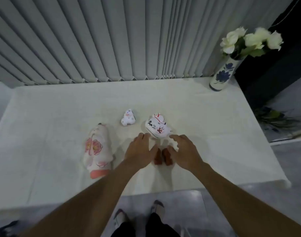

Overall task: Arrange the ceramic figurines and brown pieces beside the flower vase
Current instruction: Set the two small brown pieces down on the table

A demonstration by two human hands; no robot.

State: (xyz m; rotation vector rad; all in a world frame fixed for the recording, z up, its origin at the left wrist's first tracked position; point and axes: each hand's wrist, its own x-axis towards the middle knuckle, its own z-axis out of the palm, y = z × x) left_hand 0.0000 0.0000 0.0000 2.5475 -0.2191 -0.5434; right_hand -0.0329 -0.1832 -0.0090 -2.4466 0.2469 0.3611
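Three white ceramic figurines lie on the white table [214, 134]. A large one with pink flowers [96, 147] is on the left, a small one [128, 119] in the middle, and a medium one with black and red marks [157, 126] to its right. Two brown pieces [163, 156] sit side by side between my hands. My left hand [140, 149] hovers just left of them with fingers spread. My right hand [184, 149] is just right of them, fingers apart, reaching toward the medium figurine. The flower vase [221, 76], white with blue flowers and white roses, stands at the far right corner.
Grey vertical blinds [112, 40] hang behind the table. The table's right edge drops to a floor with dark leafy stems [274, 118]. My feet show below the table's near edge [146, 192].
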